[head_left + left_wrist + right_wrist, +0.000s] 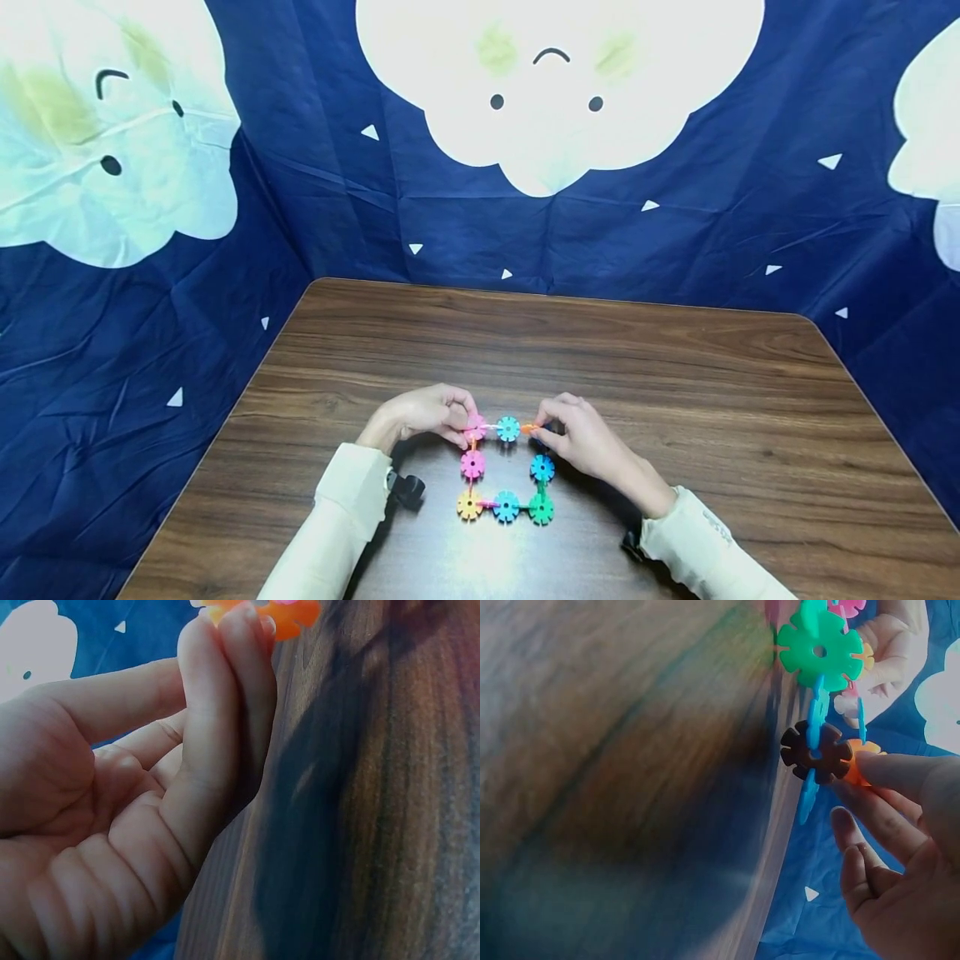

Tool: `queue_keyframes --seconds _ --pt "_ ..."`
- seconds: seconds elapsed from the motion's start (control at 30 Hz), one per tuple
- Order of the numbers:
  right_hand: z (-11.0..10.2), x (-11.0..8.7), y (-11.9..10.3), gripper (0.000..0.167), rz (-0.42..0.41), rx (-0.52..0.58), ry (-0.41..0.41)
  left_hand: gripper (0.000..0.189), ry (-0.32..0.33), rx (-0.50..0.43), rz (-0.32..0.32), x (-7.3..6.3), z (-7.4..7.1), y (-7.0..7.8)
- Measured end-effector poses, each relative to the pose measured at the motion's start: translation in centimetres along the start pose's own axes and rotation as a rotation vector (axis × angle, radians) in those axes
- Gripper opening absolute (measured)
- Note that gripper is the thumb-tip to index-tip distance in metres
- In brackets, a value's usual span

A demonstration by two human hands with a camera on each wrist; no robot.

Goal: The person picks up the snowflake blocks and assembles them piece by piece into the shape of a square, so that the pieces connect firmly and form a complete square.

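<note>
Interlocking plastic snowflake discs form a roughly square loop above the wooden table. My left hand [431,414] pinches its far left corner at a pink disc [476,428]; in the left wrist view an orange disc [292,620] shows beside the fingertips. At the far right, my right hand [581,433] pinches an orange disc [857,763] between thumb and finger, beside a dark disc [816,752]. A light blue disc [507,429] sits between the hands. Along the near side run a yellow disc [469,505], a blue disc [506,506] and a green disc [542,508].
The brown wooden table [675,375] extends around both hands. Behind it and to the left hangs a dark blue cloth [465,217] printed with white clouds and small triangles. A dark wrist device [408,490] sits at the left cuff.
</note>
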State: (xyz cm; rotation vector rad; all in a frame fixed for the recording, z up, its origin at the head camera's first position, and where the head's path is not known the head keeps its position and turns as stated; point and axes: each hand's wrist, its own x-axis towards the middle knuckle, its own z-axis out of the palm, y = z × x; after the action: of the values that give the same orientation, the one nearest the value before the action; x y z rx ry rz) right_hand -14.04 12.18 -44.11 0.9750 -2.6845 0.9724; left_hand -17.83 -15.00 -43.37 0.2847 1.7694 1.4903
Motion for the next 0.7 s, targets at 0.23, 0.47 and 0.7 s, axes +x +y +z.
queue_keyframes --seconds 0.23,0.47,0.7 --pt "0.25 0.01 -0.22 0.016 -0.04 -0.041 0.036 0.014 -0.004 0.003 0.012 0.05 0.01 0.14" --pt "0.69 0.08 -0.44 0.015 -0.063 -0.087 0.041 0.011 0.024 0.03 0.013 0.07 0.11 0.0" --pt "1.03 0.09 -0.64 0.015 -0.05 -0.117 0.058 0.008 0.041 0.028 0.008 0.15 0.1 -0.19"
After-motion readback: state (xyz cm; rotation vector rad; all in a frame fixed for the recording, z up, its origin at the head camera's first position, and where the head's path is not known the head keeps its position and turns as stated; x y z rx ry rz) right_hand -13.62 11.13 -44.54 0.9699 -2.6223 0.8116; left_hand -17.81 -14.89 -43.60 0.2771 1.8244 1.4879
